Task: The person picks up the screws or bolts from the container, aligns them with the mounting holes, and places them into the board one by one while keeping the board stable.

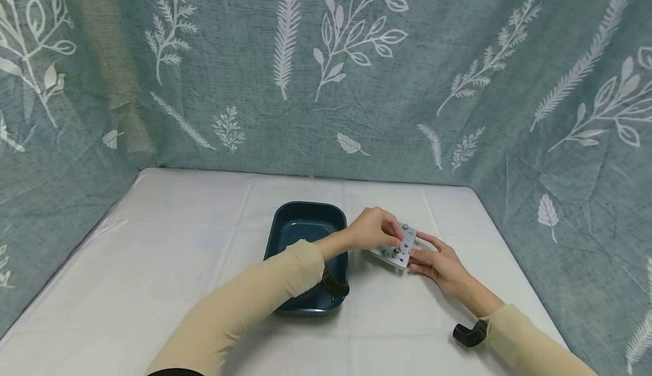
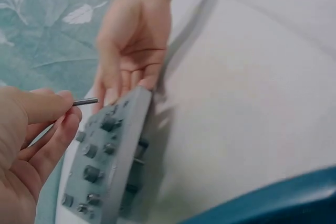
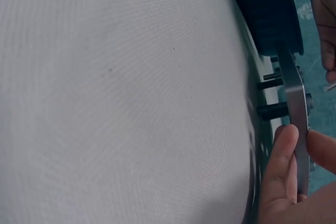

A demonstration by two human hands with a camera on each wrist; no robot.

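Note:
A grey metal plate (image 1: 409,239) is set with several bolt heads and pins, some of which stick out beneath it. My right hand (image 1: 442,265) holds the plate at its right edge, with thumb and fingers on opposite faces in the right wrist view. Over the plate is my left hand (image 1: 374,229), pinching a thin metal pin (image 2: 87,101) between thumb and fingertips. In the left wrist view the pin is apart from the plate, above its studded face (image 2: 100,156). The pin's other end is hidden in the fingers.
A dark blue tray (image 1: 271,243) stands left of the plate, partly under my left forearm. White cloth (image 1: 168,263) covers the table. Green-grey curtains (image 1: 244,70) with white leaf prints enclose the back and sides. A black wrist device (image 1: 470,333) sits by the right cuff.

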